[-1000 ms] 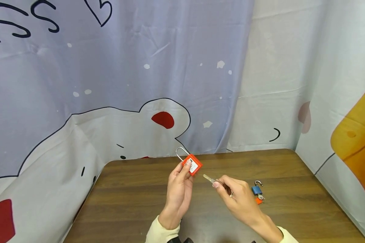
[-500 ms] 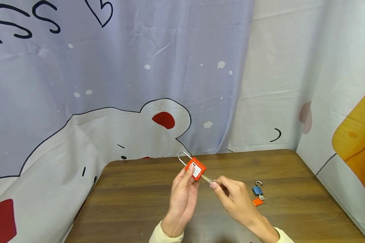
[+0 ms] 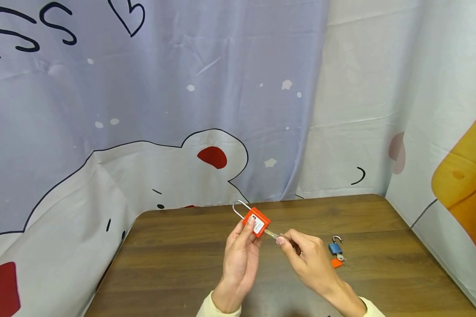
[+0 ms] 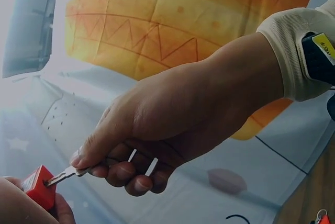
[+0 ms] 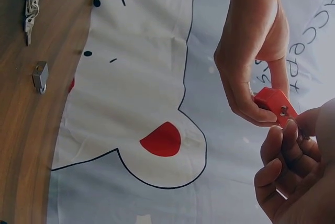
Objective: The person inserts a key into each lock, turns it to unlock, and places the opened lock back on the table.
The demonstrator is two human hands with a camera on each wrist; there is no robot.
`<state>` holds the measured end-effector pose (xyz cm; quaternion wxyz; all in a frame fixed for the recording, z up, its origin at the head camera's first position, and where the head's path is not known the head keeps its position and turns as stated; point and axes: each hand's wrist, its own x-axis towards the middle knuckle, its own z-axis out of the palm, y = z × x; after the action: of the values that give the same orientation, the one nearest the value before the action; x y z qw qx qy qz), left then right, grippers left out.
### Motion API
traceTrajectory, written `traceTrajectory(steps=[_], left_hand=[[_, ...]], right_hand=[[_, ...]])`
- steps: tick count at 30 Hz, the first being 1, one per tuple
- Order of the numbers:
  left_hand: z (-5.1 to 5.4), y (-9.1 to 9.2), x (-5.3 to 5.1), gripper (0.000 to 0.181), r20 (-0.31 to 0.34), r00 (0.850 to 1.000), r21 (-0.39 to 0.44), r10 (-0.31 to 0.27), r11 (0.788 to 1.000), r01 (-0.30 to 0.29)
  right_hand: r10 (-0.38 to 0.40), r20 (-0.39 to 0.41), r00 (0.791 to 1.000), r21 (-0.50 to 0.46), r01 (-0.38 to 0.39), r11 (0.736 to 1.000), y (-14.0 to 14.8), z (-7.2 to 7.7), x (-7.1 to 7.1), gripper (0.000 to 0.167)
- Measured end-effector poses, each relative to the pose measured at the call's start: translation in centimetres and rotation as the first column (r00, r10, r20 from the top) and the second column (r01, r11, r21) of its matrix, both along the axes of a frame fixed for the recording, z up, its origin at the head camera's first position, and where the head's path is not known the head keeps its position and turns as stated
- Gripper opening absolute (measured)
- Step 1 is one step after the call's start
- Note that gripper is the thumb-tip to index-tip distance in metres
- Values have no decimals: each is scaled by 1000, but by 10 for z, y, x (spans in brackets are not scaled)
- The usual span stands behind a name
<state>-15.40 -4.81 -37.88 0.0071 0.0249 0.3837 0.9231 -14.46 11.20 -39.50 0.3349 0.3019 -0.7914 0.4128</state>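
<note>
In the head view my left hand (image 3: 239, 266) holds an orange-red padlock (image 3: 258, 223) with a white label, thumb over the label. Its long silver shackle (image 3: 238, 207) points up and left. My right hand (image 3: 311, 262) pinches a key (image 3: 272, 234) between thumb and finger, its blade toward the padlock's lower end. At the keyhole the key's tip (image 4: 51, 183) meets the padlock (image 4: 44, 192) in the left wrist view; how deep it sits I cannot tell. The right wrist view shows the padlock (image 5: 271, 98) between left thumb and fingers, keyhole facing the right hand.
On the wooden table (image 3: 174, 259), to the right, lies a blue padlock (image 3: 335, 248) with its shackle open, beside a small key and an orange piece (image 3: 336, 263). The right wrist view also has a bunch of keys (image 5: 31, 12) and a grey padlock (image 5: 40, 76). A printed curtain stands behind.
The left hand has moved the padlock right and slightly down, toward the key. A gap between key tip and padlock has closed. The right hand has barely moved.
</note>
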Motion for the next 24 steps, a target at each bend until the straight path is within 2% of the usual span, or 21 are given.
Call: traceTrajectory(steps=[12,18,24], left_hand=[[1,4,3,31,12,999,8,32,999,-32],[-1,6,5,32,-15,1000,-7,24,1000,-25],[-2,9,7,29,-37,999,-3,25,1000,-25]], right_hand=[[-39,9,999,-29,39,999,0,-1,1,20],[-40,62,997,-8,41,999,0,-1,2,21],[-36,64,997,-14,37,999,0,-3,2,21]])
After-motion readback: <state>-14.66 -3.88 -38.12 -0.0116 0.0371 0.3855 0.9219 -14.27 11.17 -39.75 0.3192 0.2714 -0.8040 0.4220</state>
